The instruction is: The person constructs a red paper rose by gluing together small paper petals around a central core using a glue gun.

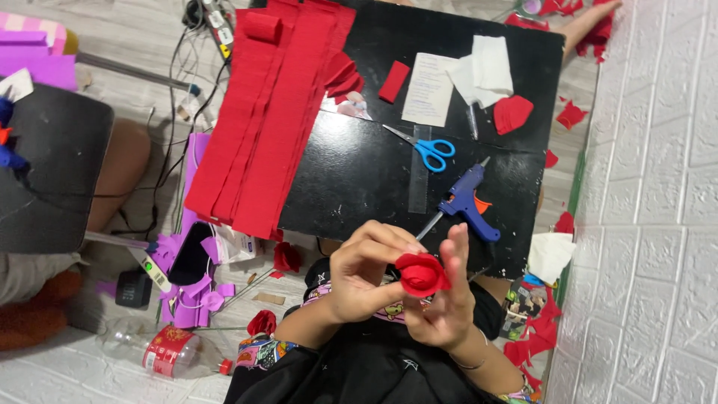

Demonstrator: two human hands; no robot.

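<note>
**Both hands closed on a half-rolled red paper rose**

Left hand (366,273) and right hand (446,295) were together, both pinched around a small red crepe-paper rose bud (422,274), held in the air just over the near edge of the black square tabletop (351,176). Left fingers curled over the bud from the side; right hand cupped it from below, one finger sticking straight up.

Looked like the petal-wrapping step: bud already rolled tight, outer layers not yet on. My read is that the next move calls for keeping the pinch at the base so the roll doesn't spring open, then freeing one hand for glue or another petal.

Within reach on the tabletop:
- blue hot glue gun with orange trigger (467,203), just beyond the hands
- blue-handled scissors (426,148), lying near a clear ruler
- wide stack of long red crepe-paper strips (265,120), draped over the left edge
- small cut red paper petal pile (513,113) near white tissue sheets (482,75)

Two finished-looking red roses lay on the floor, left of the hands. Can't tell if the glue gun was hot.
</note>
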